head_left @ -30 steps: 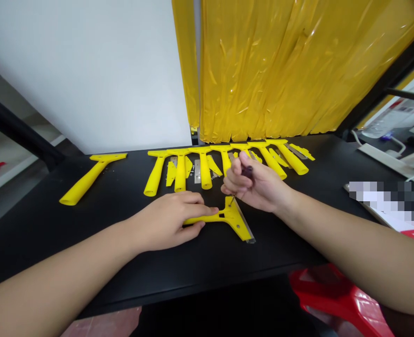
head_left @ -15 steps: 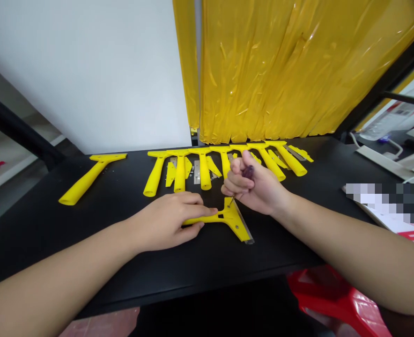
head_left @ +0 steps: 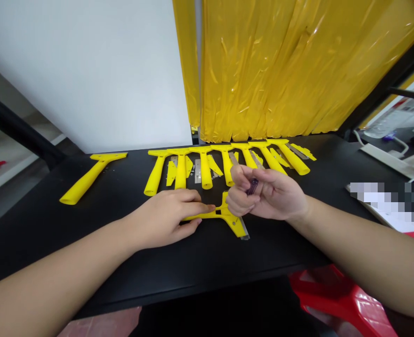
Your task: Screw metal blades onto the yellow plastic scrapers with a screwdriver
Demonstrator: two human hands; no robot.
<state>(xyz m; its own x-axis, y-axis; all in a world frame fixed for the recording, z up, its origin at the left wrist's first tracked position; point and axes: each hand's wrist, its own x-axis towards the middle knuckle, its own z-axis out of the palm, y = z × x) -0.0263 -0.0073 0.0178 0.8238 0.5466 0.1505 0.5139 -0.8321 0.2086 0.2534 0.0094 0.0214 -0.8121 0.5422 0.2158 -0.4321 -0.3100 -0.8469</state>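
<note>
No legible markings. Your left hand [head_left: 168, 217] pins the yellow scraper [head_left: 217, 216] by its handle near the black table's [head_left: 87, 262] front edge; long axis runs left-right, blade end right. Your right hand [head_left: 268, 194], just above the head, pinches a small dark screwdriver [head_left: 252, 186]. Behind: row of yellow scrapers [head_left: 207, 164], then yellow curtain [head_left: 280, 70].

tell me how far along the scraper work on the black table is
Looks early to midway, as a guess. One yellow scraper lies apart at the left, possibly finished. In hand: the left hand pins a scraper by its handle while the right hand grips a small dark-handled screwdriver over its head. Left: a row of scrapers with loose blades between them.
</note>
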